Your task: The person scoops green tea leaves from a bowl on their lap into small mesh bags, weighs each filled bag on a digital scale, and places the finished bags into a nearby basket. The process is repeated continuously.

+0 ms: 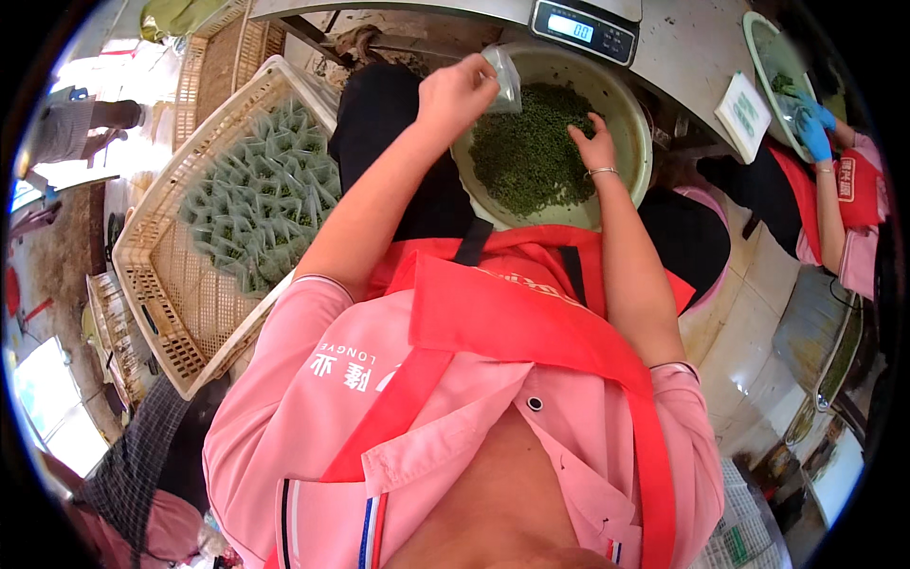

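I see the left hand (460,95) closed, back toward me, pinching a clear plastic bag (504,82) at its upper side; the fingertips are partly hidden by the hand itself, and I cannot make out whether anything is inside the bag. The bag hangs just right of that hand, overlapping the far left rim of a large pale green basin (627,194). The right hand (597,150) is inside the basin, thumb and forefinger spread apart, at the right edge of a heap of small green berries (526,152). Its other fingers are mostly out of sight, so I cannot tell whether the palm holds any berries. The basin's near rim disappears behind a red apron (512,303). Beyond both hands, a digital scale (585,33) with a lit display is cut off by the upper edge. Left of the left hand, a cream plastic crate (161,284) holds many small clear bags (261,194) packed close together, green contents showing through; the left forearm passes near its right rim. Far right of the right hand, a co-worker's blue-gloved hands (813,133) are at another basin (755,43), its outer side lost toward the dark fisheye rim.
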`<move>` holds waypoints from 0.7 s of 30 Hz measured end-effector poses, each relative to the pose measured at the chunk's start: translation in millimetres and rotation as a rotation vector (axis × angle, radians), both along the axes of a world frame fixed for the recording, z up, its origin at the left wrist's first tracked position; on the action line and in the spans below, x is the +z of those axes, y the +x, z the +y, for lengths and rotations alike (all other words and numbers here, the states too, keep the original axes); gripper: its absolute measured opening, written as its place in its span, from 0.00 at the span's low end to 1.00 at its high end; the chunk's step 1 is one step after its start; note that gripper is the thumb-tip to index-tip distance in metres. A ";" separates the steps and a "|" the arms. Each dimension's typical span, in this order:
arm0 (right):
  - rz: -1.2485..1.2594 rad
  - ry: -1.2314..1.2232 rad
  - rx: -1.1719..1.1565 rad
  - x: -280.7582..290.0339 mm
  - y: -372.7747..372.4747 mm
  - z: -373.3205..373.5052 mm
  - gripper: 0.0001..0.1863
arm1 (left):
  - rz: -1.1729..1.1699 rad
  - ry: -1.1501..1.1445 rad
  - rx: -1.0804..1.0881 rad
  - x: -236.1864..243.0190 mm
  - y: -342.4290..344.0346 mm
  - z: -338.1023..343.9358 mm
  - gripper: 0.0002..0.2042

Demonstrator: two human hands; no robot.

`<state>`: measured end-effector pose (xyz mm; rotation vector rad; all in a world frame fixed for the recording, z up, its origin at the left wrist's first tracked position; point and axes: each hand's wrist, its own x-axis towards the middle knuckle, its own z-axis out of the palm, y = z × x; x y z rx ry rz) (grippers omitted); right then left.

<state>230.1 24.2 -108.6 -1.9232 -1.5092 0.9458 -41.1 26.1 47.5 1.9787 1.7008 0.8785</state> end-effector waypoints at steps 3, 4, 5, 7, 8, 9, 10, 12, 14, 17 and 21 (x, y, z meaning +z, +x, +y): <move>-0.326 -0.132 0.058 -22.4 -3.3 -16.8 0.42 | -0.174 -0.142 0.017 -8.9 -1.9 8.5 0.10; -0.380 -0.139 0.103 -28.2 -13.1 -21.6 0.45 | -0.210 -0.170 0.024 -14.3 -2.9 8.7 0.10; -0.398 -0.141 0.126 -23.1 -27.8 -27.8 0.45 | -0.249 -0.201 0.035 -19.2 -2.9 8.0 0.09; -0.355 -0.087 0.309 -19.2 -57.5 -47.8 0.45 | -0.297 -0.263 0.065 -17.3 1.6 7.2 0.10; -0.374 -0.075 0.416 -11.0 -76.6 -63.3 0.43 | -0.320 -0.289 0.082 -16.1 3.2 7.8 0.10; -0.380 -0.041 0.521 -13.5 -90.4 -76.7 0.42 | -0.323 -0.291 0.078 -16.1 3.5 9.4 0.10; -0.432 -0.045 0.614 0.2 -104.5 -85.6 0.39 | -0.323 -0.292 0.078 -17.1 2.6 10.7 0.10; -0.496 -0.059 0.744 5.3 -111.1 -86.3 0.33 | -0.334 -0.310 0.080 -17.3 2.6 10.9 0.10; -0.520 -0.076 0.820 -15.0 -105.9 -70.2 0.28 | -0.356 -0.341 0.085 -14.8 3.4 11.6 0.10; -0.310 0.026 0.632 -31.5 -91.9 -46.0 0.23 | -0.311 -0.296 0.078 -20.8 1.1 12.6 0.11; -0.064 -0.076 0.487 -20.7 -77.5 11.2 0.26 | -0.328 -0.279 0.062 -23.9 4.8 16.9 0.11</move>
